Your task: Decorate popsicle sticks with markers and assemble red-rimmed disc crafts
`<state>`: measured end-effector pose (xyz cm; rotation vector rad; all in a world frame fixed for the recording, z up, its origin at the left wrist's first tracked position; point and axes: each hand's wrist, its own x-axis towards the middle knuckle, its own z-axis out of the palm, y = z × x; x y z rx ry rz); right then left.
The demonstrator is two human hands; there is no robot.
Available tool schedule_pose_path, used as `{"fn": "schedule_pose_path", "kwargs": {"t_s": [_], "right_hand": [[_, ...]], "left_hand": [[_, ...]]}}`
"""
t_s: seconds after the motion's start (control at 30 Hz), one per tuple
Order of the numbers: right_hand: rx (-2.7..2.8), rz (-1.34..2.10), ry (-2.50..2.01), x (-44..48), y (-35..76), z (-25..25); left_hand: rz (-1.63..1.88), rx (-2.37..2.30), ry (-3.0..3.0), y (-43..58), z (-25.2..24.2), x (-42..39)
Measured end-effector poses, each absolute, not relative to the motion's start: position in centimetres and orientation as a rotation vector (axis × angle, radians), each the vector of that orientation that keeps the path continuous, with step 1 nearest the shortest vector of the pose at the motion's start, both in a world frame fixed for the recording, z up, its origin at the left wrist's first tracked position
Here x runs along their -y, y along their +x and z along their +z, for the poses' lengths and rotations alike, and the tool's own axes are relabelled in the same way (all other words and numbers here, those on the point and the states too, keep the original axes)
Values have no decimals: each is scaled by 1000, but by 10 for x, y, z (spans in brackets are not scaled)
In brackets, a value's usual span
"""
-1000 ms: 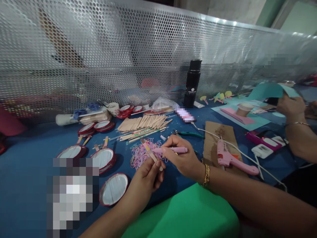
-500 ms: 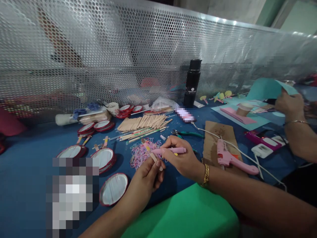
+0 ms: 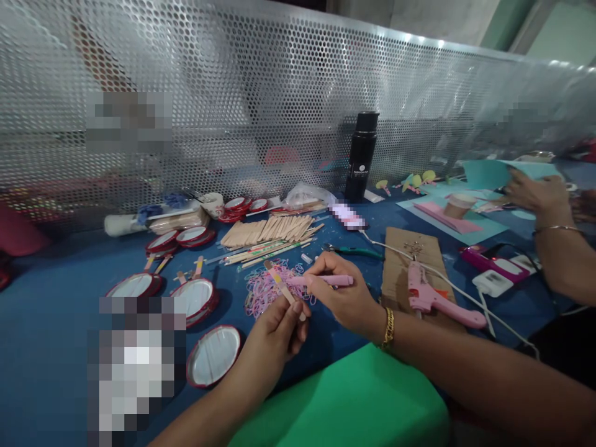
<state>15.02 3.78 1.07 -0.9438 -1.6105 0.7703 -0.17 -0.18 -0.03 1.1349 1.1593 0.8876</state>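
Nearest us, a green cloth [image 3: 354, 403] fills the low middle of the view, and both our forearms reach out over it. Our left hand [image 3: 279, 329] comes up from the near left with its fingers curled in, and thumb and fingertips pinch the low end of a wooden stick [image 3: 280, 284], which slants up and to the left above the blue table [image 3: 46, 323]. Our right hand [image 3: 342, 297], with a gold bracelet [image 3: 389, 328] at the wrist, comes in from the right, knuckles up. Its fingers are closed round a pink marker [image 3: 326, 280], which lies nearly level with its tip at the stick.

Our hands, the stick and the marker sit where they were a second ago. The co-worker's hand [image 3: 535, 192] at far right has come down, and the teal paper [image 3: 493, 172] it had lifted now lies low.

A red-rimmed lid [image 3: 214, 354] lies just to the left of our left wrist. A heap of rubber bands [image 3: 263, 292] is right behind the stick. A pink glue gun [image 3: 431, 298] rests on cardboard [image 3: 410, 251] close to the right, its cord trailing. The bare table to the near left offers the most room. Farther out lie a stack of sticks [image 3: 270, 230] and a black bottle [image 3: 362, 155], and a perforated metal screen [image 3: 279, 93] closes the far edge.
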Motion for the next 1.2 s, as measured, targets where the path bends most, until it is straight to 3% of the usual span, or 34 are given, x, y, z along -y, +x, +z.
{"fn": "schedule_pose_path", "kwargs": {"t_s": [1.2], "right_hand": [[1631, 785, -941, -38, 150, 11]], "left_hand": [[881, -1157, 1118, -1, -3, -1]]}}
